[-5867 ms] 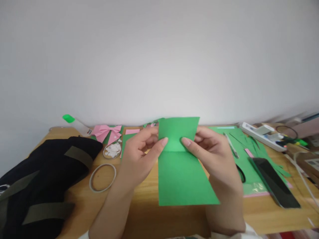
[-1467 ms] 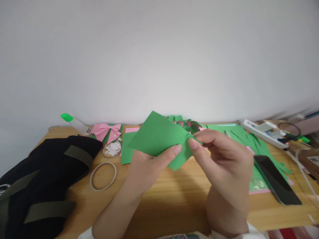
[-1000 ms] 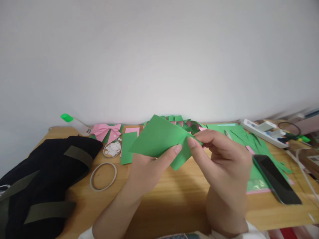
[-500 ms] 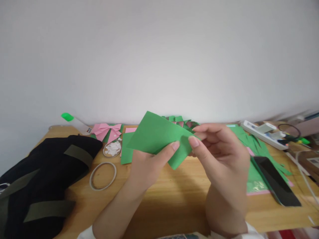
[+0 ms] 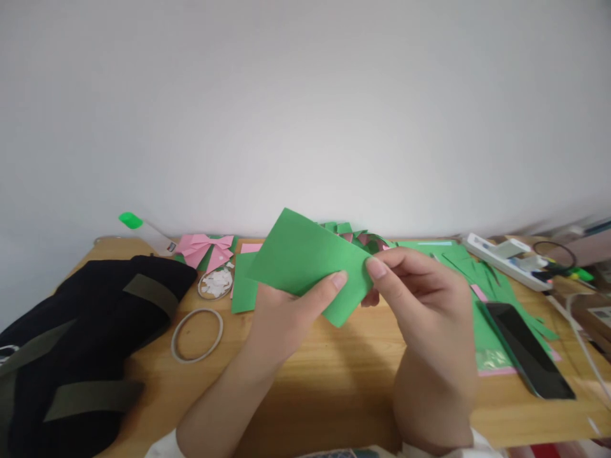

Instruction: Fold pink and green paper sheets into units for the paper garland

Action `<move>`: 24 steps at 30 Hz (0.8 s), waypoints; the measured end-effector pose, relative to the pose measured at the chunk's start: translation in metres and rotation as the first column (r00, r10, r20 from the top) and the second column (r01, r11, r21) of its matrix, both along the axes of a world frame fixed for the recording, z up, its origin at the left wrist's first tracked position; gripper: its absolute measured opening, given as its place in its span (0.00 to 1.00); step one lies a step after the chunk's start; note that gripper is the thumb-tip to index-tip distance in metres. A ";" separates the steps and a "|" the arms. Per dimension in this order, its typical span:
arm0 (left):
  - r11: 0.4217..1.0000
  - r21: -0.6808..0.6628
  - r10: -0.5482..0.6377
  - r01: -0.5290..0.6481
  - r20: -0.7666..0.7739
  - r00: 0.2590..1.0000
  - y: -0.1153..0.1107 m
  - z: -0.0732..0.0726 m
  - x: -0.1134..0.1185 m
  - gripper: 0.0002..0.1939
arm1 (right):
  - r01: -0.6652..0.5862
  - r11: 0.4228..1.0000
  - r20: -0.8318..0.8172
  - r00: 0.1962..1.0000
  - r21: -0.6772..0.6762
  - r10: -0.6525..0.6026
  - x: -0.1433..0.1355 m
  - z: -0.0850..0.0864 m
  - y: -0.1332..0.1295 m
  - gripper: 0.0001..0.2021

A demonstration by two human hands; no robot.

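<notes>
A piece of green paper [image 5: 305, 254] is held up tilted over the table, between both hands. My left hand [image 5: 286, 318] grips its lower edge, the thumb lying flat across the front and the fingers hidden behind. At the right corner, my right hand [image 5: 424, 299] pinches the paper between thumb and fingertips. Behind the sheet, folded green and pink paper shapes [image 5: 370, 240] partly show against the wall. Another green sheet [image 5: 243, 280] lies on the table just left of the held one.
Left are a black cloth item [image 5: 95, 305], a tape ring [image 5: 196, 336], a roll holding white scraps [image 5: 216, 283], a pink paper bow [image 5: 206, 250] and a green-capped bottle [image 5: 147, 233]. Right are a phone [image 5: 527, 350], green paper strips [image 5: 501, 286] and a power strip [image 5: 506, 261].
My right hand's fingers have closed in on the paper's right corner, where they were more spread before. The paper has shifted very slightly to the right.
</notes>
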State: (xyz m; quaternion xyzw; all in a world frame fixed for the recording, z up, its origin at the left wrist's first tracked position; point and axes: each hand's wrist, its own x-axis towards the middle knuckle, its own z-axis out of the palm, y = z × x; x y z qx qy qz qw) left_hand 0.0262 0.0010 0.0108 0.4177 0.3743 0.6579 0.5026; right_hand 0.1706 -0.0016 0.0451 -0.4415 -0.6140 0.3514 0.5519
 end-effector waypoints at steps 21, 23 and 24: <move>0.996 -0.062 -0.080 0.068 -0.227 0.971 0.005 0.024 -0.021 0.06 | -0.157 0.979 0.077 0.983 -0.128 0.168 0.008 -0.001 0.010 0.12; 0.998 -0.045 -0.046 0.036 -0.257 0.965 0.004 0.025 -0.019 0.04 | -0.167 0.975 0.051 0.983 -0.147 0.176 0.008 0.000 0.012 0.12; 0.999 -0.041 -0.031 0.020 -0.271 0.962 0.003 0.025 -0.018 0.03 | -0.172 0.973 0.047 0.982 -0.156 0.182 0.008 0.001 0.013 0.13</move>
